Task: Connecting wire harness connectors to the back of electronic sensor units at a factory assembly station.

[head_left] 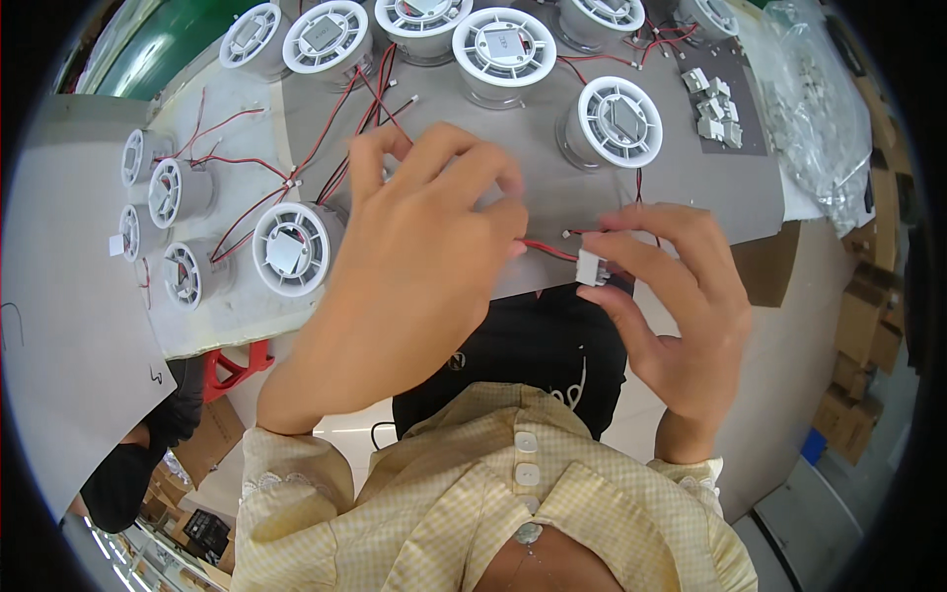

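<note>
My right hand (691, 306) pinches a small white connector block (592, 267) between thumb and fingers, just off the near edge of the table. A red and black wire (548, 250) runs from the block to my left hand (424, 247). The left fingers are curled, with the wire disappearing at the thumb and fingertips. Close beyond the right hand lies a round white-rimmed lamp unit (619, 123), its thin lead hanging toward that hand. Another such unit (291, 251) sits beside my left wrist, partly covered by the forearm.
More white round units (504, 47) stand along the far side, and several smaller ones (181, 193) at the left. Red and black leads (335, 133) cross the grey mat. White connector blocks (712, 107) lie piled at the right, beside a clear plastic bag (814, 118).
</note>
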Available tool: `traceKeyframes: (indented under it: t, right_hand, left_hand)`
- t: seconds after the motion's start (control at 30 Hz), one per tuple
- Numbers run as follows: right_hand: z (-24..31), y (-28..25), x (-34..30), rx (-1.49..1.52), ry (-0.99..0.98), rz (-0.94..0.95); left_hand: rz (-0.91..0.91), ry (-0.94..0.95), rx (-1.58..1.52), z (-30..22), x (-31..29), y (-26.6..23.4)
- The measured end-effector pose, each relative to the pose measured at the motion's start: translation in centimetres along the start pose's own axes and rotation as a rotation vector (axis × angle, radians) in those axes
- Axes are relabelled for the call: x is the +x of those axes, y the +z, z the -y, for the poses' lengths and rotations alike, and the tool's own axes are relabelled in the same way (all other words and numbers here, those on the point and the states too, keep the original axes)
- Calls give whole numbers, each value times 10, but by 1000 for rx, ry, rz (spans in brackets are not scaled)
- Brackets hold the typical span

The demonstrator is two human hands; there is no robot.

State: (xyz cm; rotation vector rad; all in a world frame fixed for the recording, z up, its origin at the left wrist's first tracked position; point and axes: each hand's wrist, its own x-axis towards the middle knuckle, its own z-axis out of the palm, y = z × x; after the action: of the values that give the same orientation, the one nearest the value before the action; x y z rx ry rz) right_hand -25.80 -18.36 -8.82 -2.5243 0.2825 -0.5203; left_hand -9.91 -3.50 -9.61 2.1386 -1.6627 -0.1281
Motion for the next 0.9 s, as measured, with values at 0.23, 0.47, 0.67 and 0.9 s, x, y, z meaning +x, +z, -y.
traceKeyframes:
  t: [0.23, 0.47, 0.67, 0.9]
  right_hand:
    - [11, 15, -4, -169, -29, 77]
    - [17, 31, -2, -167, -58, 55]
    - [14, 29, -1, -289, -83, -33]
    - [7, 24, 1, -241, -98, -23]
  left_hand:
    - [-31, 64, -82, -9, -6, -3]
    - [8, -210, -81, -11, -23, -7]
    - [-103, -251, -221, -14, -29, -4]
    - [-67, -272, -417, -8, -29, -1]
